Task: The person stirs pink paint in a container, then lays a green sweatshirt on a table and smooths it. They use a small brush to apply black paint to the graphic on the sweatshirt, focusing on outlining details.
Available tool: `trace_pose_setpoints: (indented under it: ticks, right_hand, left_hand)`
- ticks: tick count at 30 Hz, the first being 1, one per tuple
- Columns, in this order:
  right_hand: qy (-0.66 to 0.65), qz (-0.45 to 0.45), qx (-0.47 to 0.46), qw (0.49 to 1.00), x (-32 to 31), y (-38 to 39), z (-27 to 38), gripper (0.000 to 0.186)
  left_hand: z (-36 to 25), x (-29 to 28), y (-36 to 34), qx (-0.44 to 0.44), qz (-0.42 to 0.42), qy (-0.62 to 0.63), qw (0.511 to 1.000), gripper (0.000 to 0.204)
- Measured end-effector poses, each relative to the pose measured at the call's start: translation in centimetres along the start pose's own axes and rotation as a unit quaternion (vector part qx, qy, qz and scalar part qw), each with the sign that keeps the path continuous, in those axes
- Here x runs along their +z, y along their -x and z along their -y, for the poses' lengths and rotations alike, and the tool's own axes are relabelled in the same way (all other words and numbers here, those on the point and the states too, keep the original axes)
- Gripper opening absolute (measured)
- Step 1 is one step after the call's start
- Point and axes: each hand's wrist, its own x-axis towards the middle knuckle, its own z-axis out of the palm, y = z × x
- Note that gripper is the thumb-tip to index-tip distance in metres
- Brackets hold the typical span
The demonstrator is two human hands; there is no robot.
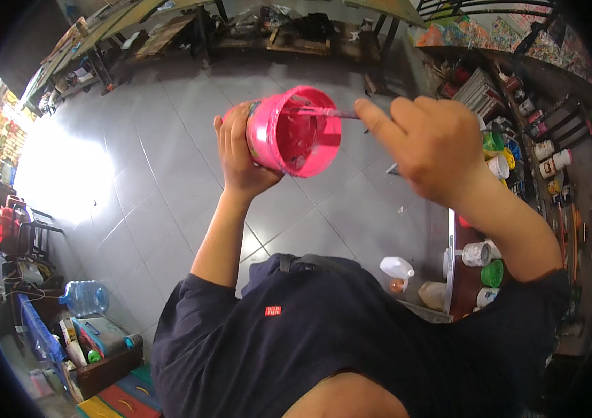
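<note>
My left hand (242, 157) is wrapped round a pink plastic tub (262, 132), held up in front of me and tilted so its mouth faces right. Wet pink paint (296, 139) coats its inner wall. A thin flat spatula (343, 113), smeared with pink toward its tip, reaches across the rim into the tub. Its other end is gripped by my right hand (442, 143), closed with the index finger along the handle. The spatula's far tip blends with the paint and is hard to make out.
Grey floor tiles (164, 237) lie below. Shelves with several paint pots (476, 254) stand at the right, near a white jug (397, 267). At the lower left are a clear blue water bottle (86, 298) and a chair (35, 226). Low tables (111, 38) line the far side.
</note>
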Motion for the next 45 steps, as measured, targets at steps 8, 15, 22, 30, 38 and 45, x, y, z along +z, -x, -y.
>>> trace_pose_setpoints:
  ticks: [8, 15, 22, 30, 38, 45]
  right_hand:
    - [-0.054, 0.140, 0.101, 0.984, 0.3, -1.5, 2.1, 0.028]
    - [-0.379, 0.164, 0.208, 0.886, 2.6, 0.2, 1.0, 0.015]
    - [-0.590, 0.238, 0.401, 0.659, 5.2, 3.4, 2.6, 0.020]
    - [-0.726, 0.221, 0.500, 0.416, 6.6, 4.5, 4.8, 0.027]
    - [-0.843, 0.151, 0.484, 0.181, 8.4, 6.5, 7.2, 0.030]
    - [-0.888, 0.100, 0.430, 0.130, 9.5, 6.7, 8.6, 0.024]
  left_hand:
    - [0.8, 0.1, -0.6, 0.031, -0.032, -0.001, 0.999, 0.075]
    - [1.4, 0.2, -0.1, 0.076, -0.023, -0.023, 0.997, 0.068]
    - [2.0, 0.4, -0.9, 0.137, -0.068, -0.035, 0.988, 0.049]
    - [3.2, 1.0, 0.0, 0.185, -0.043, -0.056, 0.980, 0.042]
    - [3.3, 0.9, -1.3, 0.212, -0.050, -0.059, 0.974, 0.038]
    - [3.5, 1.2, -1.4, 0.191, -0.064, -0.059, 0.978, 0.038]
